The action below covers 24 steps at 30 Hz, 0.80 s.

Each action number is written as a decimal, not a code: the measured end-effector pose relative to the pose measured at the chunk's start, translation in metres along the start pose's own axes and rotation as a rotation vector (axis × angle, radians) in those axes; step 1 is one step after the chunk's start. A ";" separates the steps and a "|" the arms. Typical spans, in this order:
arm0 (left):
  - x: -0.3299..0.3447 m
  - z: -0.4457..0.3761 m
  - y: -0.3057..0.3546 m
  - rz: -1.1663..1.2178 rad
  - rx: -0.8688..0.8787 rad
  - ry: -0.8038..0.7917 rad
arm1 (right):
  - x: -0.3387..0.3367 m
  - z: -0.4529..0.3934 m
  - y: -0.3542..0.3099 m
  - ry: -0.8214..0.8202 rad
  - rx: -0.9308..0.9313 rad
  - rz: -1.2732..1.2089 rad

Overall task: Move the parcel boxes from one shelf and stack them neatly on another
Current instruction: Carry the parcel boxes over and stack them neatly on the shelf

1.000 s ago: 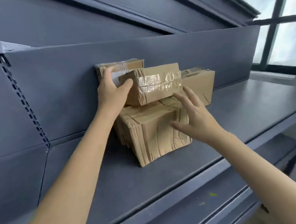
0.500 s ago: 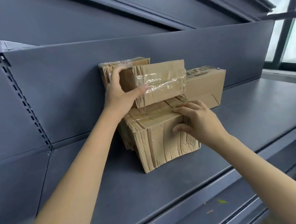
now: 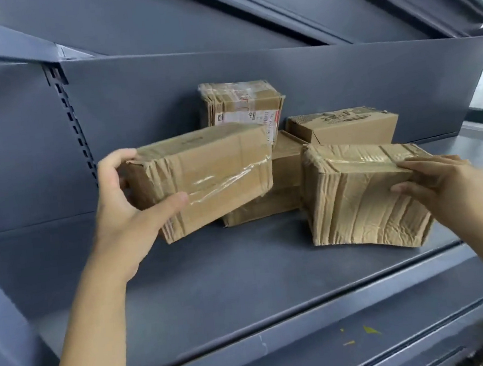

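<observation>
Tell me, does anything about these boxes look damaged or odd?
Yes. The box gripped by the right hand is badly crumpled, its front wrinkled and its bottom edge bowed. The taped box in the left hand is tilted, with creased ends. The labelled box at the back has a ragged, layered-looking left side.

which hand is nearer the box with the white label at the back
Left. The left hand grips a long taped box just in front of and below the labelled box; the right hand holds a crumpled box far off to its right.
</observation>
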<state>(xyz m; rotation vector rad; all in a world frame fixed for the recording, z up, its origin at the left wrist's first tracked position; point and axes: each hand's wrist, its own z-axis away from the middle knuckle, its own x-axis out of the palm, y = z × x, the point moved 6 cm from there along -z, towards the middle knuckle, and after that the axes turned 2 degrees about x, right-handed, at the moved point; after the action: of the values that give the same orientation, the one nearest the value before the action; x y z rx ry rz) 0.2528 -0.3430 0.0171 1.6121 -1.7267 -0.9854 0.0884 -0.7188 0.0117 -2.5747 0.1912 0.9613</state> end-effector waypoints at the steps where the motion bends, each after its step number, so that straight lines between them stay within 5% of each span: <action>1: -0.004 0.007 -0.005 -0.041 -0.029 -0.037 | -0.002 -0.002 0.005 -0.005 0.017 0.010; 10: 0.065 0.054 -0.055 -0.109 -0.303 -0.480 | -0.045 -0.028 0.001 0.113 0.008 -0.270; 17: 0.112 0.055 -0.084 -0.034 -0.325 -0.475 | -0.042 -0.045 -0.080 0.086 -0.186 -0.194; 24: 0.119 0.044 -0.093 -0.007 -0.305 -0.503 | -0.015 -0.050 -0.089 0.088 -0.256 -0.193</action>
<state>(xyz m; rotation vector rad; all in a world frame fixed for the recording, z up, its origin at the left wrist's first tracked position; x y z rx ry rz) 0.2572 -0.4557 -0.0934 1.2416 -1.7635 -1.6755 0.1302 -0.6569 0.0835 -2.8055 -0.1659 0.8492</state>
